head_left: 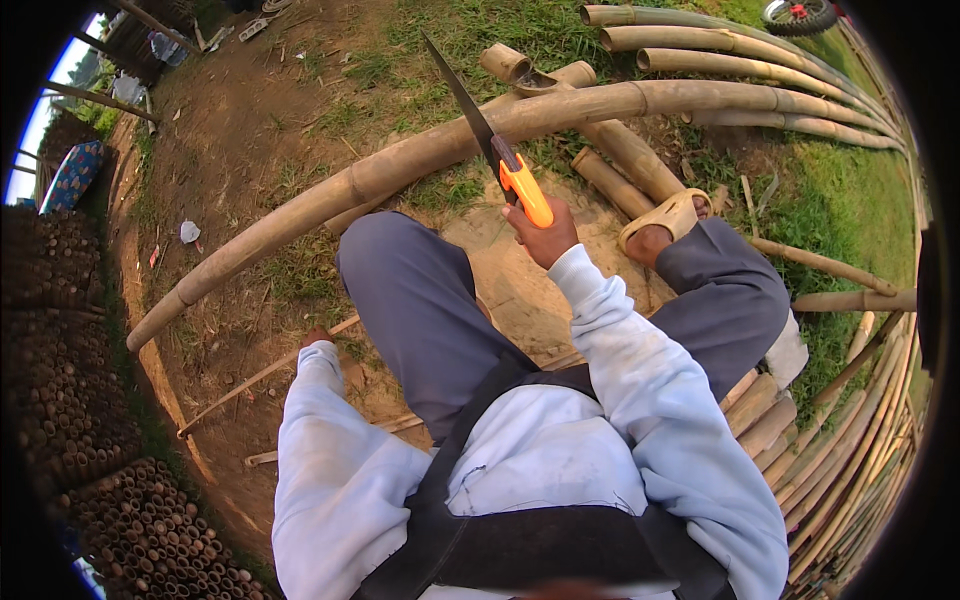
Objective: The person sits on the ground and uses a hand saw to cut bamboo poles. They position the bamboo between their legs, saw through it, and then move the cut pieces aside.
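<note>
My right hand [549, 232] is closed around the orange handle of a handsaw [466, 102]. Its dark blade points away from me and crosses over a long, thick bamboo pole [390, 168]; whether the teeth touch the pole I cannot tell. The pole runs from the lower left to the far right and passes over shorter bamboo pieces. Low on the left, my left hand [318, 337] is closed on a thin bamboo stick [240, 388], which shows on both sides of it; the fingers are mostly hidden.
My sandalled foot [664, 222] rests by a short bamboo length [612, 182]. Several long bamboo poles [720, 68] lie at the far right, with more split lengths [850, 450] at the near right. Stacked cut bamboo [150, 525] fills the left edge. A wheel [799, 15] stands far right.
</note>
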{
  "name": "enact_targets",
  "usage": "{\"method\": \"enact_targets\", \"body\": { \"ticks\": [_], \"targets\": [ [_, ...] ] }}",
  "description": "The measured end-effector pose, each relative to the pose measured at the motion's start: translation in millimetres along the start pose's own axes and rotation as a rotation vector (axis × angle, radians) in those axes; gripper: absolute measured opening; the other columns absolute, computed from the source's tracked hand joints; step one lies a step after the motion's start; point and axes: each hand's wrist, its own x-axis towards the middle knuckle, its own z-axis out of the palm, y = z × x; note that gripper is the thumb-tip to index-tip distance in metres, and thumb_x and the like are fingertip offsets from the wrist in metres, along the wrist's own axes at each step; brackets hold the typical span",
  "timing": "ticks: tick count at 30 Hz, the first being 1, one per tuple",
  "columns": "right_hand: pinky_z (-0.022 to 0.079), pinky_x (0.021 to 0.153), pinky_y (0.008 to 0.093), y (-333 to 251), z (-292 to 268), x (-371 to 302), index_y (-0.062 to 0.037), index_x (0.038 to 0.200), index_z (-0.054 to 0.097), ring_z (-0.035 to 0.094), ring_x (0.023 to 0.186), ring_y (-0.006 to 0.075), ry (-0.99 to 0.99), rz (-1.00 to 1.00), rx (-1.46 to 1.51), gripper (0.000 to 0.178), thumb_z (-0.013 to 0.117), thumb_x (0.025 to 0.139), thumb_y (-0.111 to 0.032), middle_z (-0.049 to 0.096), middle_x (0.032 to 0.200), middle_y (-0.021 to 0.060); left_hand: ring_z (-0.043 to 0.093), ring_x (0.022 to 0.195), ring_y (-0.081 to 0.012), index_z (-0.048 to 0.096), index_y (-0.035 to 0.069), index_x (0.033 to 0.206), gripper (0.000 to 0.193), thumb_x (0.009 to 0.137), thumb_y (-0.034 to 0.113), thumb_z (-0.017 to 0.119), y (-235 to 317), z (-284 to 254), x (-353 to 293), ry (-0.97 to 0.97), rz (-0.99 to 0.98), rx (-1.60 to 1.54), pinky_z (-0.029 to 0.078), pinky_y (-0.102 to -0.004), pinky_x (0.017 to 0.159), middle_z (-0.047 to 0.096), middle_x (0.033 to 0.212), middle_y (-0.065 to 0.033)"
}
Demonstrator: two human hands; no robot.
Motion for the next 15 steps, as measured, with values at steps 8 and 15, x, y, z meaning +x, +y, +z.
{"method": "enact_targets", "body": {
  "ticks": [8, 15],
  "targets": [
    [0.052, 0.072, 0.0369, 6, 2, 7, 0.0011, 0.088, 0.064, 0.063, 0.069, 0.0250, 0.018, 0.051, -0.088, 0.026, 0.076, 0.084, -0.022, 0.066, 0.075, 0.0140, 0.057, 0.128, -0.0373, 0.047, 0.013, 0.145, 0.053, 0.094, 0.025, 0.056, -37, -1, -36, 0.065, 0.118, -0.043, 0.047, -0.0505, 0.104, 0.056, 0.141, -0.0180],
    [0.047, 0.058, 0.0308, -3, 3, 2, -0.0029, 0.083, 0.062, 0.053, 0.057, 0.0115, 0.049, -0.030, -0.124, 0.022, 0.076, 0.088, -0.019, 0.056, 0.063, 0.0020, 0.060, 0.117, -0.0400, 0.049, 0.007, 0.139, 0.045, 0.095, 0.015, 0.055, 44, -114, -87, 0.512, 0.518, -0.251, 0.052, -0.0466, 0.097, 0.060, 0.132, -0.0219]
  ]
}}
